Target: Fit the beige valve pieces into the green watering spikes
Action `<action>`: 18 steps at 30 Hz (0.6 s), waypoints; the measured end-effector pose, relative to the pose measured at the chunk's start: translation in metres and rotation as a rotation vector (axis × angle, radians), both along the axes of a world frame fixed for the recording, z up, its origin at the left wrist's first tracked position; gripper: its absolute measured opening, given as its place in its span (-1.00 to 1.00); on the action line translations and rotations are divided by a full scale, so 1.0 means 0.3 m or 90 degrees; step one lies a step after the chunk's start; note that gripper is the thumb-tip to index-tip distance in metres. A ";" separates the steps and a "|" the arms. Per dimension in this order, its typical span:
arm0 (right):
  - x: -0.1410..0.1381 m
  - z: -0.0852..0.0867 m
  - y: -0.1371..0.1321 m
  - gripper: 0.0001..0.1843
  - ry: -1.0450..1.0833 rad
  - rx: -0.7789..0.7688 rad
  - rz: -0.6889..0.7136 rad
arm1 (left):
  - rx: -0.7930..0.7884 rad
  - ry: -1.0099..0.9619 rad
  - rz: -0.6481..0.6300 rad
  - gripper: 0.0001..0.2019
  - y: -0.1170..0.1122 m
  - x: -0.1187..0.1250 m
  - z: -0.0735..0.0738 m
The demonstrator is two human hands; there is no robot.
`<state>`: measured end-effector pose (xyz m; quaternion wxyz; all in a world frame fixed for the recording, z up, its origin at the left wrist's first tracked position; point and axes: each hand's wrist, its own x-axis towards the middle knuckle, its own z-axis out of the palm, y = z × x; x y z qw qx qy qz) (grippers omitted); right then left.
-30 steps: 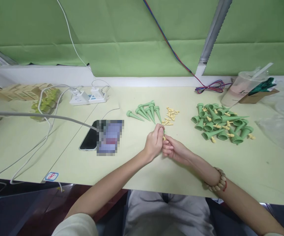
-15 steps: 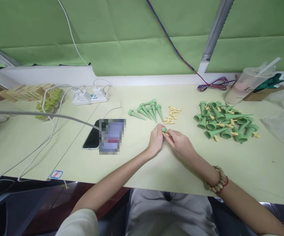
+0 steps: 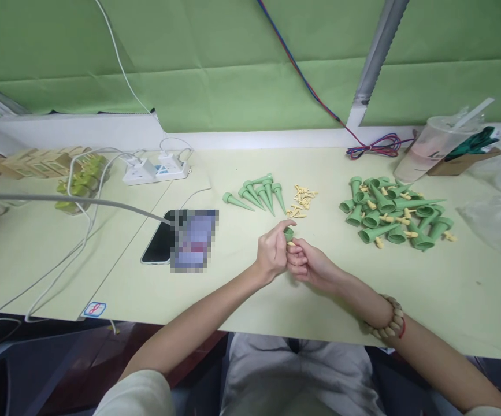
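My left hand [image 3: 271, 252] is closed round a green plastic cone [image 3: 288, 233], whose wide open end shows above the fingers; the rest of it is hidden. Close against it, my right hand [image 3: 313, 263] pinches a small yellow plastic peg [image 3: 291, 243] at the cone's side. Whether the peg sits in the cone, I cannot tell. Just beyond my hands lie several small yellow pegs [image 3: 303, 196], with a fanned group of green cones [image 3: 256, 190] to their left. A larger heap of green cones [image 3: 382, 203] mixed with yellow pegs lies to the right.
Left of my hands lie a black phone [image 3: 157, 245] and a blurred-out screen [image 3: 196, 240]. A power strip [image 3: 157, 172] with white cables stands behind them. At the back right are a plastic drink cup [image 3: 423, 150], a bundled wire [image 3: 375, 147] and clear plastic bags [image 3: 493, 225].
My right hand has turned and dropped lower, its fingers now curled beneath the cone. The cone's open end shows more plainly as my left hand tilts. The view has shifted slightly.
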<state>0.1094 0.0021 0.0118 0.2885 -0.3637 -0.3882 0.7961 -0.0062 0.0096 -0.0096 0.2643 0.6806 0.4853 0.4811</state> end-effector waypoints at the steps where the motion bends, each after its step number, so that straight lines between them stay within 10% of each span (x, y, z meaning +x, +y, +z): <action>1: 0.003 0.001 0.002 -0.66 0.004 -0.006 0.015 | 0.008 0.008 0.005 -0.44 0.002 -0.001 0.001; 9: 0.058 0.005 0.034 -0.58 -0.507 0.556 -0.024 | -0.118 -0.162 0.011 -0.59 0.006 0.034 0.025; 18: 0.062 -0.019 0.044 -0.68 -0.470 0.681 0.055 | -0.083 -0.109 0.007 -0.53 0.000 0.012 0.025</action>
